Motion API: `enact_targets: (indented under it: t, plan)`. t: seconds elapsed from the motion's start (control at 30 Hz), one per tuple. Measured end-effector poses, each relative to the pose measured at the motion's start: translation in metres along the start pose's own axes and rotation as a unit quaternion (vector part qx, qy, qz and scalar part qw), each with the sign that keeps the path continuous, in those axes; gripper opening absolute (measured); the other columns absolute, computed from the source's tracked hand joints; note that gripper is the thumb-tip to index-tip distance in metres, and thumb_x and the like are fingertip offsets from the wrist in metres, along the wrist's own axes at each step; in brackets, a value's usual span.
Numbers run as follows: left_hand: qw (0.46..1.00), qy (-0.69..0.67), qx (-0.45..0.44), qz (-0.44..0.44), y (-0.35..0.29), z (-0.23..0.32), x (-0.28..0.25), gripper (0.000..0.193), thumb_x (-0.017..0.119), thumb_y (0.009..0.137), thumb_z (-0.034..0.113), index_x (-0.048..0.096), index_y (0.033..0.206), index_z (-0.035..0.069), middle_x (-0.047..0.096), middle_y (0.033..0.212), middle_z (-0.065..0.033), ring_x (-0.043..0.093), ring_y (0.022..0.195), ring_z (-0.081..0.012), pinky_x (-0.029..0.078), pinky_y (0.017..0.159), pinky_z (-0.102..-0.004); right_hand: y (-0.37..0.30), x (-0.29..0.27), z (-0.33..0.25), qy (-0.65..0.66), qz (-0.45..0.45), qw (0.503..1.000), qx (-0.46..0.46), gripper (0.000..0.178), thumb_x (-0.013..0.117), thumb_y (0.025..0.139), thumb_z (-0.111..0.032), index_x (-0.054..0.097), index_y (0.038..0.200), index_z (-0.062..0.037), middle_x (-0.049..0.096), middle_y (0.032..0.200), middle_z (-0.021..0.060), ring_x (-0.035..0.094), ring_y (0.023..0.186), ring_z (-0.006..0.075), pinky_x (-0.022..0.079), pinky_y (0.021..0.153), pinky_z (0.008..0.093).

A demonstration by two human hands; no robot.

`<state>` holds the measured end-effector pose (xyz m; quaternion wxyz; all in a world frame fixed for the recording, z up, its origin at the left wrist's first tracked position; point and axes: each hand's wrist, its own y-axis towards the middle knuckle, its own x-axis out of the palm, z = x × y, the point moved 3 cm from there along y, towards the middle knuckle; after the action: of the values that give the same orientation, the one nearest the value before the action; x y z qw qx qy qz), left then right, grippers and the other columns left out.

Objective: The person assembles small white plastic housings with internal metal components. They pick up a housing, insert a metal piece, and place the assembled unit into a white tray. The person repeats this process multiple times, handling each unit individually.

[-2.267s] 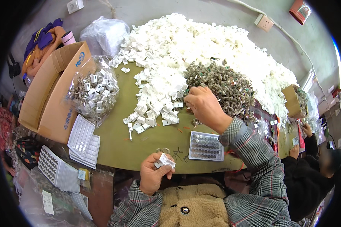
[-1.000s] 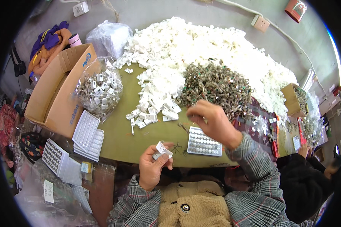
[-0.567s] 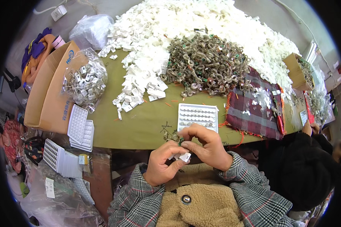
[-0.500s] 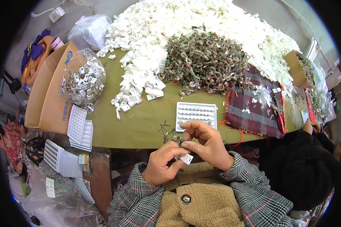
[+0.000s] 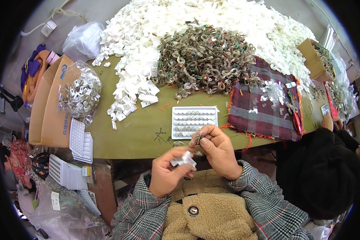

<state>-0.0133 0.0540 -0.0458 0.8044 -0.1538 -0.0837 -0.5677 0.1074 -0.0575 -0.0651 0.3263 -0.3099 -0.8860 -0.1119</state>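
My left hand point(image 5: 164, 174) is closed round a small white plastic housing point(image 5: 185, 159), its outline smeared a little by motion. Beside it, a bit farther from me, my right hand point(image 5: 220, 154) pinches a small dark piece point(image 5: 197, 138) between thumb and fingers; I cannot make out its exact kind. Both hands are above the table's near edge. Just beyond them lies a white tray point(image 5: 174, 122) with rows of small round grey parts. Past the tray is a big heap of coiled grey wires point(image 5: 206, 60) with bits of green.
White plastic housings point(image 5: 128, 72) pile up behind and left of the wires. A plaid cloth point(image 5: 244, 108) carries clear bits and red-handled pliers point(image 5: 297, 122). At left stand a cardboard box point(image 5: 48, 104), a bag of parts point(image 5: 81, 94) and stacked trays point(image 5: 82, 146). Someone in black point(image 5: 324, 172) sits at right.
The view has shifted slightly. My hands have drawn apart: the left keeps the white housing, now turned, while the right has lifted the small dark piece away from it.
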Motion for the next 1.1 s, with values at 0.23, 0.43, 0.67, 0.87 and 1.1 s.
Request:
enact_targets:
  t: [0.23, 0.43, 0.67, 0.87, 1.1]
  plan:
    - [0.981, 0.082, 0.172, 0.033, 0.010, 0.015, 0.003, 0.024, 0.070, 0.089, -0.001, 0.064, 0.112, -0.004, 0.064, 0.121, -0.0189, 0.068, 0.090, -0.0167, 0.058, 0.072, -0.0259, -0.003, -0.005, -0.005, 0.074, -0.019, 0.997, 0.012, 0.017, 0.058, 0.100, -0.008, 0.050, 0.113, -0.0012, 0.061, 0.092, 0.0086, 0.061, 0.075, 0.0163, 0.052, 0.075, 0.0321]
    - [0.964, 0.166, 0.200, 0.057, 0.012, 0.010, 0.009, 0.022, 0.074, 0.086, 0.001, 0.068, 0.106, -0.003, 0.067, 0.119, -0.0191, 0.066, 0.106, -0.0230, 0.053, 0.090, -0.0328, -0.005, -0.006, -0.001, 0.031, 0.028, 0.999, 0.012, 0.011, 0.056, 0.100, -0.004, 0.055, 0.109, 0.0023, 0.062, 0.090, 0.0069, 0.058, 0.073, 0.0116, 0.050, 0.068, 0.0246]
    - [0.967, 0.163, 0.177, 0.082, 0.007, 0.003, 0.008, 0.020, 0.072, 0.087, 0.000, 0.066, 0.106, -0.003, 0.066, 0.116, -0.0165, 0.067, 0.093, -0.0195, 0.056, 0.078, -0.0295, -0.003, -0.005, 0.014, 0.102, 0.004, 0.995, 0.020, 0.013, 0.057, 0.101, -0.009, 0.055, 0.108, 0.0007, 0.060, 0.091, 0.0072, 0.054, 0.070, 0.0107, 0.047, 0.066, 0.0252]
    - [0.992, -0.073, 0.086, 0.061, 0.015, -0.006, -0.001, 0.016, 0.071, 0.089, 0.000, 0.064, 0.102, -0.005, 0.062, 0.103, -0.0110, 0.066, 0.079, -0.0161, 0.058, 0.061, -0.0267, -0.005, 0.002, -0.003, -0.019, -0.015, 0.999, 0.029, 0.013, 0.058, 0.101, -0.010, 0.055, 0.106, 0.0009, 0.059, 0.091, 0.0052, 0.054, 0.070, 0.0093, 0.046, 0.065, 0.0240]
    - [0.990, -0.115, 0.076, 0.030, 0.010, -0.010, -0.007, 0.018, 0.072, 0.086, -0.003, 0.065, 0.102, -0.005, 0.063, 0.098, -0.0107, 0.068, 0.080, -0.0177, 0.060, 0.062, -0.0277, -0.017, 0.027, -0.023, -0.184, -0.024, 0.981, 0.058, 0.011, 0.063, 0.097, -0.006, 0.059, 0.099, 0.0031, 0.060, 0.084, 0.0029, 0.055, 0.068, 0.0056, 0.046, 0.059, 0.0202]
